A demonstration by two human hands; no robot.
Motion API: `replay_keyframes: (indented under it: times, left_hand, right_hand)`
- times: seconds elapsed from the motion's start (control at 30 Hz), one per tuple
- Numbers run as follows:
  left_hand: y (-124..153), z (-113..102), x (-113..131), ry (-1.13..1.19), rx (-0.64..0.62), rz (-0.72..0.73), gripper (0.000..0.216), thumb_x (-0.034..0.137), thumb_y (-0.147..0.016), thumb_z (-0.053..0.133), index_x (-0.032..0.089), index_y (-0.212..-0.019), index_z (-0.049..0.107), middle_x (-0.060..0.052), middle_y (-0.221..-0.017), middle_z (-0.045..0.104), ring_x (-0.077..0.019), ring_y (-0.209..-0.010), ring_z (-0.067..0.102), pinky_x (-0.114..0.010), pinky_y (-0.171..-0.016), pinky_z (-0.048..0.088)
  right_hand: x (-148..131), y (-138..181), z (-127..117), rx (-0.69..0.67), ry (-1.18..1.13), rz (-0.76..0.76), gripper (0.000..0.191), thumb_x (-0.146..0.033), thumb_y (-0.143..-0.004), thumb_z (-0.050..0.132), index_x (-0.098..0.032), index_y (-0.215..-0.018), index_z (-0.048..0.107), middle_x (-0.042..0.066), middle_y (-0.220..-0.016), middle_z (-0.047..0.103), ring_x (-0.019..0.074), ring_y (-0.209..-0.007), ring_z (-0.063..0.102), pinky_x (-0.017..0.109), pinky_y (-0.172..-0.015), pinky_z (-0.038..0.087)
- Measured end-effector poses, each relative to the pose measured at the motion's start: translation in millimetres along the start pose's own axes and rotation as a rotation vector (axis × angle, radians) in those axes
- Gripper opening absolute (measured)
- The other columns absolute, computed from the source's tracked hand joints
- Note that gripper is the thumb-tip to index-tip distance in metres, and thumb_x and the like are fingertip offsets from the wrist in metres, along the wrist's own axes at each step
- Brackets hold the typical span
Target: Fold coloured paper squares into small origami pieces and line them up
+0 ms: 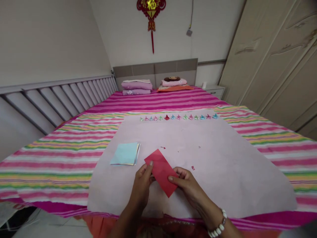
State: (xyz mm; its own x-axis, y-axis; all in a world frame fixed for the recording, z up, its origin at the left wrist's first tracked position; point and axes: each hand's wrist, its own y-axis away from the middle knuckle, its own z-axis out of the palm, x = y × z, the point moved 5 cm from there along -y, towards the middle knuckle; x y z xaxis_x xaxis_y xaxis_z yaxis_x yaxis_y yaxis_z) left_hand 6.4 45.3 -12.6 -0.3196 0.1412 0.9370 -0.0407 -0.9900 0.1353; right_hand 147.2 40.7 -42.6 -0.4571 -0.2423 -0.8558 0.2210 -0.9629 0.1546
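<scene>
A red sheet of paper, rectangular in outline, is held tilted above the pale board near the front of the bed. My left hand pinches its left edge, thumb on top and fingers beneath. At the lower right edge my right hand grips it the same way; a white bead bracelet circles that wrist. To the left lies a stack of square paper with a light blue sheet uppermost. Small red paper scraps lie close to the hands.
A row of small folded paper figures in several colours lines the far side of the pale board. Folded bedding rests by the headboard. A railing runs along the left, a wardrobe stands right.
</scene>
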Motion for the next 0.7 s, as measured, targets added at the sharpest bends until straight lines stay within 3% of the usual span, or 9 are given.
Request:
replay_keyframes:
  times: [0.17, 0.33, 0.5, 0.7]
  left_hand:
    - [5, 7, -10, 0.008, -0.126, -0.086, 0.034, 0.041, -0.080, 0.064, 0.013, -0.097, 0.070, -0.011, -0.090, 0.072, -0.0202, -0.079, 0.065, -0.028, -0.069, 0.048]
    - [6, -1, -14, -0.048, -0.080, -0.107, 0.035, 0.042, -0.081, 0.062, 0.013, -0.100, 0.070, -0.011, -0.092, 0.073, -0.0198, -0.079, 0.065, -0.027, -0.067, 0.045]
    - [5, -6, -9, -0.065, -0.040, -0.118, 0.038, 0.045, -0.082, 0.060, 0.013, -0.100, 0.069, -0.012, -0.093, 0.072, -0.0199, -0.081, 0.064, -0.026, -0.066, 0.043]
    - [7, -4, -9, -0.043, -0.065, -0.121, 0.037, 0.044, -0.080, 0.063, 0.014, -0.100, 0.070, -0.010, -0.093, 0.071, -0.0170, -0.077, 0.062, -0.024, -0.064, 0.043]
  right_hand:
    - [-6, 2, -1, 0.027, 0.025, -0.059, 0.026, -0.034, -0.061, 0.084, -0.015, -0.072, 0.068, 0.001, -0.066, 0.069, 0.0103, -0.057, 0.056, 0.022, -0.058, 0.042]
    - [-9, 5, -4, 0.018, 0.082, -0.095, 0.030, -0.039, -0.072, 0.076, -0.018, -0.092, 0.070, -0.001, -0.067, 0.066, 0.0089, -0.054, 0.053, 0.021, -0.052, 0.039]
    - [-15, 9, -9, 0.011, 0.116, -0.172, 0.045, -0.032, -0.071, 0.078, -0.024, -0.113, 0.064, 0.000, -0.079, 0.069, 0.0105, -0.061, 0.058, 0.023, -0.057, 0.042]
    - [-18, 13, -8, 0.013, 0.140, -0.212, 0.051, -0.029, -0.073, 0.076, -0.025, -0.121, 0.059, -0.001, -0.076, 0.068, 0.0118, -0.064, 0.058, 0.025, -0.060, 0.044]
